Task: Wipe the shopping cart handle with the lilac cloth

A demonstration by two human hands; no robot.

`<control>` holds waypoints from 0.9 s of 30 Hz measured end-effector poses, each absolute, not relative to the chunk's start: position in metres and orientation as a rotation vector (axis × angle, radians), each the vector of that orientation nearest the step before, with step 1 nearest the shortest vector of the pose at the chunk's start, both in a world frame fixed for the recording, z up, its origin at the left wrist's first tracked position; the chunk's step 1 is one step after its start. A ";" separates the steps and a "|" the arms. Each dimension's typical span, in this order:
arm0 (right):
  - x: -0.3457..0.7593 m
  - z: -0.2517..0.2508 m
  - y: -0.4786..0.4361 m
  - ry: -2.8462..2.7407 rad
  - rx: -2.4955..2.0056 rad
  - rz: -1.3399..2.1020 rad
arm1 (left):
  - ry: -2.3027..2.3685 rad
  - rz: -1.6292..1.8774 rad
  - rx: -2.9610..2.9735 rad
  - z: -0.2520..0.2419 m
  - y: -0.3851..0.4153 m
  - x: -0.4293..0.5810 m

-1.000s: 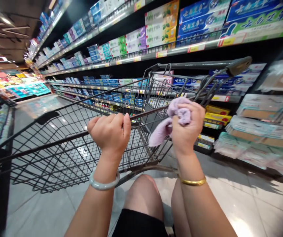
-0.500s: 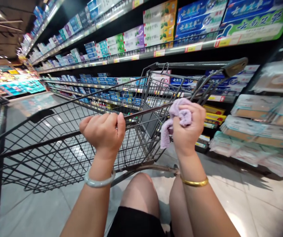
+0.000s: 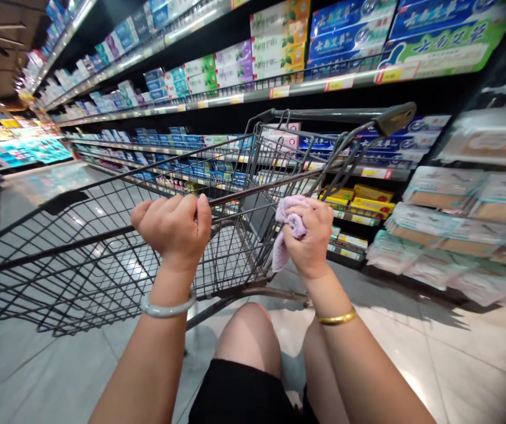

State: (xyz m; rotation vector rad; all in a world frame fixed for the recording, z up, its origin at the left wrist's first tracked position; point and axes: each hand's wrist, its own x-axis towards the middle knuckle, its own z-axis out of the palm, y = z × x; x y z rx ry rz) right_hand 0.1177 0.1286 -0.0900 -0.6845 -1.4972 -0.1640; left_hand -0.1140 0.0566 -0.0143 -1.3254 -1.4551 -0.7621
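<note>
My left hand (image 3: 173, 227) is wrapped round the top side rail of a dark wire shopping cart (image 3: 89, 294). Bunched in my right hand (image 3: 314, 235) is a lilac cloth (image 3: 291, 221), its loose end hanging down on the left. The cloth lies close to the same rail; whether it presses on the metal there I cannot tell. The cart stands sideways across my knees, and its basket shows bare wire and floor through the mesh. Its handle (image 3: 332, 115) is at the upper right, beyond my right hand.
Behind the cart run long shelves (image 3: 221, 103) of boxed goods with price tags. Yellow boxes (image 3: 371, 201) sit on a low shelf. Packaged goods (image 3: 442, 224) hang at the right. Tiled floor (image 3: 394, 347) surrounds my bent knees (image 3: 253, 335).
My right hand and the cloth have moved left and slightly down along the rail. The left hand keeps its grip on the rail. The whole view has shifted a little.
</note>
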 end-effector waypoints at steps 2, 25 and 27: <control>0.112 -0.099 0.128 -1.591 -0.680 -0.145 | -1.468 -0.767 -1.323 -0.015 0.058 -0.116; 0.046 -0.176 0.099 -2.117 -0.528 -0.249 | -1.550 -0.830 -1.370 -0.014 0.062 -0.139; 0.044 -0.187 0.096 -2.290 -0.479 -0.268 | -1.546 -0.840 -1.368 -0.014 0.062 -0.140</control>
